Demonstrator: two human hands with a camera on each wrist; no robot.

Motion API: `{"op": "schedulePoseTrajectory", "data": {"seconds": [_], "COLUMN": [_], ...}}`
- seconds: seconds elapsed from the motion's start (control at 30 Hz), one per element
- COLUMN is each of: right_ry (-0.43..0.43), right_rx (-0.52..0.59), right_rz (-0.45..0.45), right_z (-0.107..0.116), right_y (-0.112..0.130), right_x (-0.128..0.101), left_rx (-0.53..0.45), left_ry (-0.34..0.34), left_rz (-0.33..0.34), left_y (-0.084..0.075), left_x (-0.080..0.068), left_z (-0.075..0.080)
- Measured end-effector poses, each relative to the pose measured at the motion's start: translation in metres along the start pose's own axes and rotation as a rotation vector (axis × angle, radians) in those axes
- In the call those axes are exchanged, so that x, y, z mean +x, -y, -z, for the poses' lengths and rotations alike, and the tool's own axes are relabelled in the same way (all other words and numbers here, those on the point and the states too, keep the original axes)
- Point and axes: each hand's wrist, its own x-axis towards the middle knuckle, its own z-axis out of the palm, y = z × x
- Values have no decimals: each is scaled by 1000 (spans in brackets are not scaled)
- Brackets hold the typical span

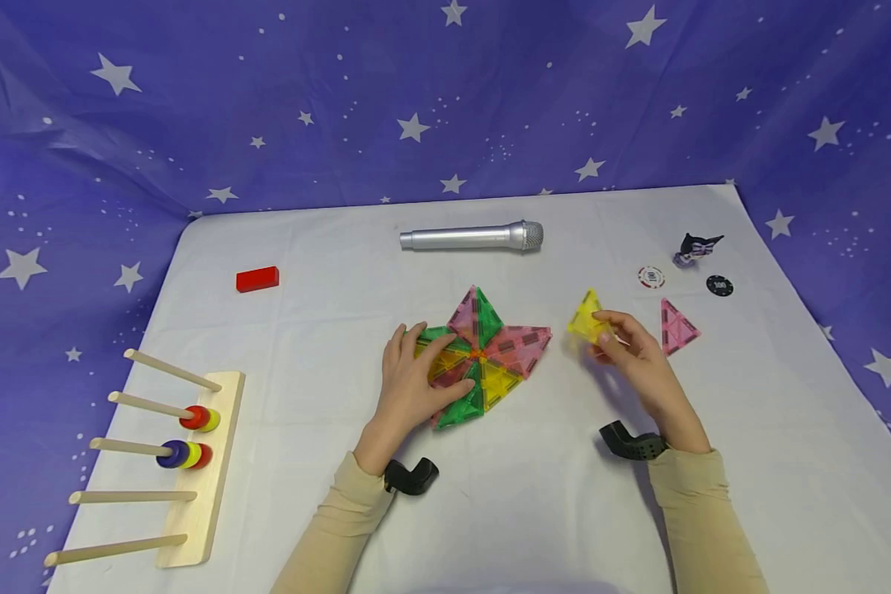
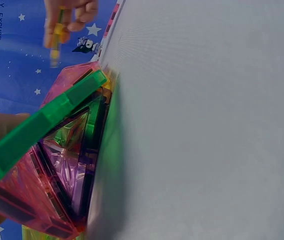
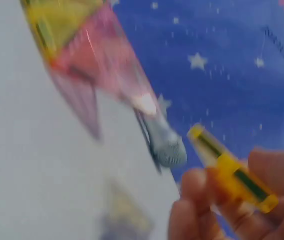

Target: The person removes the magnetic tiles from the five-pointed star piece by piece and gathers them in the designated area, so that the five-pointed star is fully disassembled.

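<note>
My left hand (image 1: 410, 381) holds the left side of a raised cluster of translucent magnetic tiles (image 1: 516, 351), its thumb and fingers spread about it. Pink, green, yellow and purple triangles fan out from the middle. Up close in the left wrist view, a green tile (image 2: 41, 127) stands on edge. To the right of the cluster and apart from it, my right hand (image 1: 634, 351) pinches a yellow triangular magnetic tile (image 1: 586, 317), seen edge-on as a yellow tile (image 3: 237, 175) in the right wrist view. A loose pink triangular tile (image 1: 677, 328) lies just beyond that hand.
A silver microphone (image 1: 468, 238) lies at the back, and a red block (image 1: 257, 279) at the back left. A wooden peg stand (image 1: 219, 470) with coloured rings is at left. A white chip (image 1: 651, 277), a black chip (image 1: 719, 285) and a small dark figurine (image 1: 694, 249) sit at right.
</note>
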Motion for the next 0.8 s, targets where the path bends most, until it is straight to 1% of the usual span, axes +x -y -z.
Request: {"op": "schedulePoseTrajectory", "data": {"seconds": [0.07, 0.13, 0.2, 0.33, 0.4, 0.57, 0.73, 0.8], "right_ry": [-35, -52, -65, -71, -60, -30, -6, 0], "right_rx": [-22, -31, -55, -71, -77, -41, 29, 30], "right_rz": [-59, -120, -178, -260, -275, -279, -228, -207], "right_z": [11, 20, 27, 36, 39, 46, 49, 48], "right_y": [-3, -7, -12, -17, -19, -23, -25, -26], "right_x": [6, 11, 15, 18, 19, 19, 19, 19], "left_rx": [4, 6, 8, 10, 9, 3, 0, -1], "left_ry": [0, 4, 10, 15, 13, 14, 26, 32], "left_rz": [-2, -1, 1, 7, 5, -2, 8, 13], "left_y": [0, 0, 0, 0, 0, 0, 0, 0], "left_x": [0, 0, 0, 0, 0, 1, 0, 0], "left_z": [0, 0, 0, 1, 1, 1, 1, 2]}}
